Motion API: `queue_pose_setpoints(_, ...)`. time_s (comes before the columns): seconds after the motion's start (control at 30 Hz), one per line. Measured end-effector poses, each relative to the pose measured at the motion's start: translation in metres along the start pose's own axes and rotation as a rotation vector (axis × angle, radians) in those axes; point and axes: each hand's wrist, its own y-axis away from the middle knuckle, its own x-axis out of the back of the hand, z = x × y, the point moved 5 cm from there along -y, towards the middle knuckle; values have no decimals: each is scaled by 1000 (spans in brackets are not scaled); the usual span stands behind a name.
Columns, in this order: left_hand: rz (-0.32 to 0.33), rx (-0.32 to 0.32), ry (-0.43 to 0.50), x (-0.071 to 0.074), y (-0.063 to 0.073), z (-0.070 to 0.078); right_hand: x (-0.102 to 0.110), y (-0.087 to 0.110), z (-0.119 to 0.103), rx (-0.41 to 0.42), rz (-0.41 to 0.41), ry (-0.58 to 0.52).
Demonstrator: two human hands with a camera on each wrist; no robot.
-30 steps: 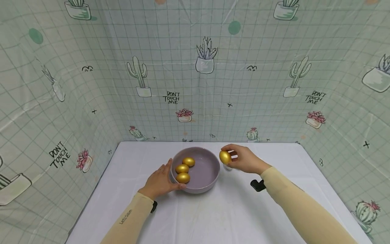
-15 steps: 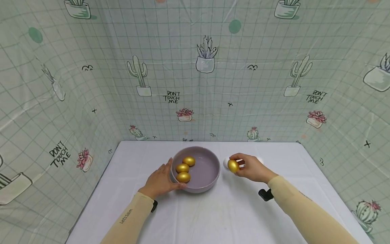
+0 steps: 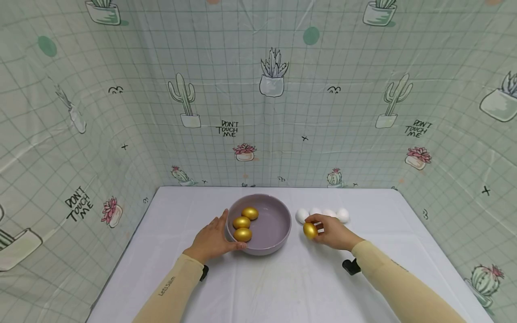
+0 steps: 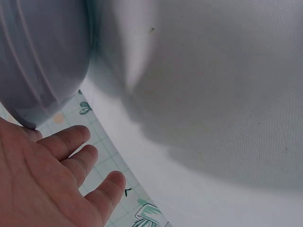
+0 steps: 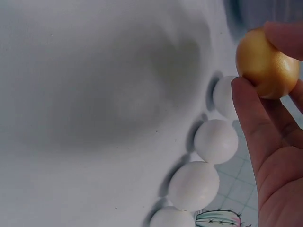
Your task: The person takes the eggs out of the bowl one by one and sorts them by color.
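Note:
My right hand [image 3: 333, 232] pinches a gold egg [image 3: 309, 231] between thumb and fingers, above the table to the right of the bowl. In the right wrist view the gold egg [image 5: 267, 64] sits between thumb and fingertips. Just behind that hand is a row of several white eggs [image 3: 302, 216]. My left hand [image 3: 212, 240] rests against the left side of a mauve bowl [image 3: 274, 233], its thumb at the near rim. Its outer fingers [image 4: 64, 142] spread loosely in the left wrist view. Inside the bowl, on the left, lie three gold eggs [image 3: 241, 222].
A white cloth [image 3: 258, 287] covers the table. Grid-patterned curtains [image 3: 226, 103] with cactus prints stand behind it and at both sides. The white eggs [image 5: 194, 186] lie close together in a line near the back right.
My right hand has moved right and toward me with the gold egg, away from the bowl rim, uncovering the white eggs. My left hand and the bowl stay in place.

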Motion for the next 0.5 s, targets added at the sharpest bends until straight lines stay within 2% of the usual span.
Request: queue_pose_setpoints(0.5,-5,-5,-2,2,3,3,-14,-1,13,20,-1,19)
